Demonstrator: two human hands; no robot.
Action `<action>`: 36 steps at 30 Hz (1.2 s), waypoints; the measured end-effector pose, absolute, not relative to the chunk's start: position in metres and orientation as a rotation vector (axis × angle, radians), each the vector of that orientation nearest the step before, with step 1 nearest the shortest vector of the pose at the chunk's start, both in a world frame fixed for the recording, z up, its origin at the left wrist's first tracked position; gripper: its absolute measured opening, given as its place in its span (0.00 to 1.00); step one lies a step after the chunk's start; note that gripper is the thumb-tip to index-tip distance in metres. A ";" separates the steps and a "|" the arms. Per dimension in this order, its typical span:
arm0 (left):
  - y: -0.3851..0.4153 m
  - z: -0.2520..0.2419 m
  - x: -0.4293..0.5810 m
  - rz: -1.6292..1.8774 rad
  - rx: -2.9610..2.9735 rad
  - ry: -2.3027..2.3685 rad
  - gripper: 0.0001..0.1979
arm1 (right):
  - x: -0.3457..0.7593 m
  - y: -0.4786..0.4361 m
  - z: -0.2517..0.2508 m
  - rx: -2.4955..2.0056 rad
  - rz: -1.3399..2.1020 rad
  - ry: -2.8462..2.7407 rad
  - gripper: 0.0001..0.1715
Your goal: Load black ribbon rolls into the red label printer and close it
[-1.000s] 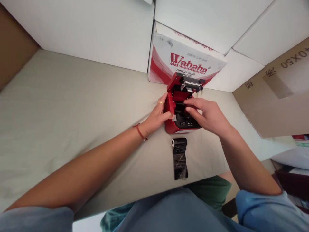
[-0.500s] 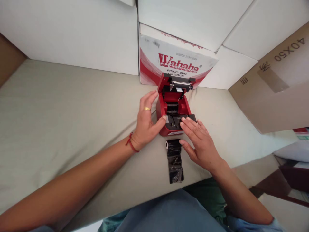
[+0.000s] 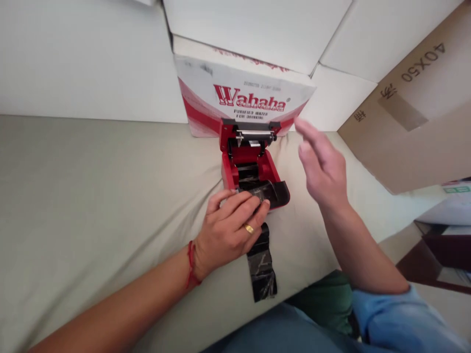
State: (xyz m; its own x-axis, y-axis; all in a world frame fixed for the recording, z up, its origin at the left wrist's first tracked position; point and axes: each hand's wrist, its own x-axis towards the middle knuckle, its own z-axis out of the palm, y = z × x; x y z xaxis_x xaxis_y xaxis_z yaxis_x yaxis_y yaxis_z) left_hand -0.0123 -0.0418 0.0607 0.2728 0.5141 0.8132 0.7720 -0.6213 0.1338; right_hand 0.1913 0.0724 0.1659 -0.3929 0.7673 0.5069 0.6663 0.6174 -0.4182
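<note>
A small red printer (image 3: 246, 162) stands open on the beige surface (image 3: 91, 196), its lid tipped back against a Wahaha box (image 3: 243, 93). My left hand (image 3: 230, 230) lies over the printer's front edge with fingers curled on a black ribbon roll (image 3: 262, 267), whose loose strip trails toward me. A gold ring is on that hand and a red cord on the wrist. My right hand (image 3: 322, 164) hovers in the air to the right of the printer, fingers stretched out and holding nothing.
White boxes (image 3: 257, 24) line the back behind the Wahaha box. A brown carton (image 3: 412, 108) marked 40X50 leans at the right. The surface's near edge runs just in front of my blue-clad legs (image 3: 294, 328).
My left hand moved from the printer's left side onto its front and the ribbon roll. My right hand lifted off the printer's front and rose to the right. The view shifted left.
</note>
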 end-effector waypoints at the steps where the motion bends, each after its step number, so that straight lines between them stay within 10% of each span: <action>1: -0.042 0.061 -0.012 -1.275 -2.260 -1.186 0.20 | 0.181 0.092 0.170 -1.115 0.129 -2.209 0.33; 28: -0.037 0.058 -0.029 -1.559 -2.125 -1.342 0.34 | 0.194 0.031 0.116 -0.975 0.155 -2.554 0.27; 36: -0.013 0.052 -0.062 -1.763 -2.377 -1.609 0.20 | 0.197 0.033 0.111 -0.969 0.196 -2.490 0.27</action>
State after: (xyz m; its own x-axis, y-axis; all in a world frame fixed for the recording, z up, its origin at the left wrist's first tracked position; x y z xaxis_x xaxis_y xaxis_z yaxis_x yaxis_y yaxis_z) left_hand -0.0616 -0.0134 0.0524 0.0085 0.7831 0.6218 0.5476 -0.5240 0.6524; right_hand 0.1968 0.0332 0.1108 -0.6471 0.6696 0.3644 0.6043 0.7420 -0.2904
